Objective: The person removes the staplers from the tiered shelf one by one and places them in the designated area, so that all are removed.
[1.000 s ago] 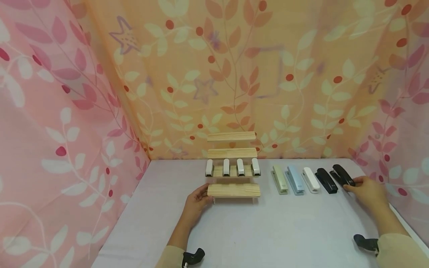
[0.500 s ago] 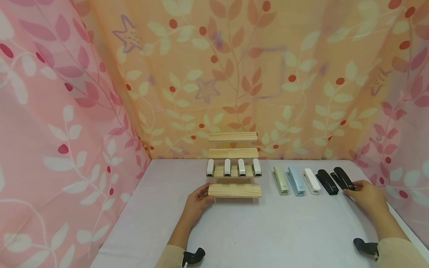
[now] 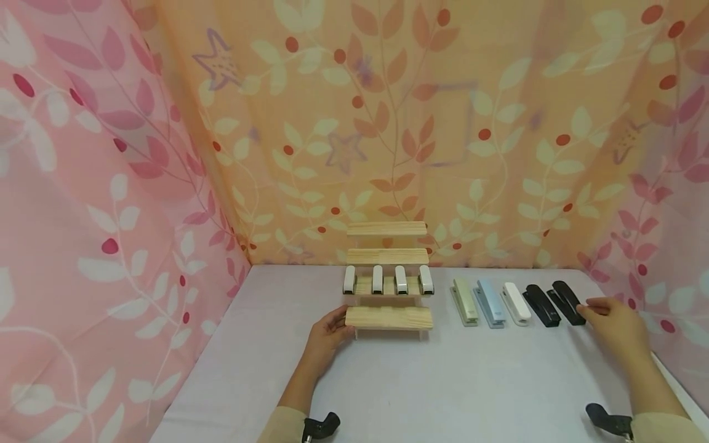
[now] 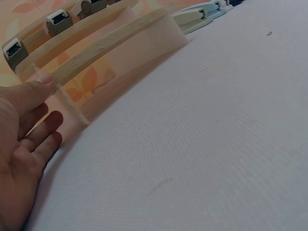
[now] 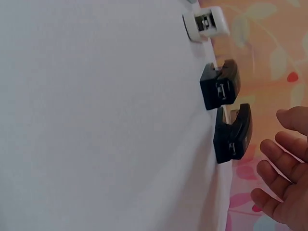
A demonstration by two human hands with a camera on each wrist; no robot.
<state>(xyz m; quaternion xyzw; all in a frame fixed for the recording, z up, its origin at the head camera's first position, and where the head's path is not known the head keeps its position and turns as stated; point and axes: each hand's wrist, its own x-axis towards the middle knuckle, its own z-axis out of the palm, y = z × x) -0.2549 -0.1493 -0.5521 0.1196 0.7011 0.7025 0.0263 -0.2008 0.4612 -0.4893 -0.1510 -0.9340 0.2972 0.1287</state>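
Stapler (image 3: pixel 567 300), black, any lettering illegibly small, near right grip (image 3: pixel 621 327)

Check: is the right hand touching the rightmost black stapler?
Apart. The right wrist view shows patterned cloth through the gap between the right hand and the rightmost black stapler.

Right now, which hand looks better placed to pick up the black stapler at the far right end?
Probably the right: the right hand is open right beside that black stapler, while the left hand is farther off, at the wooden rack.
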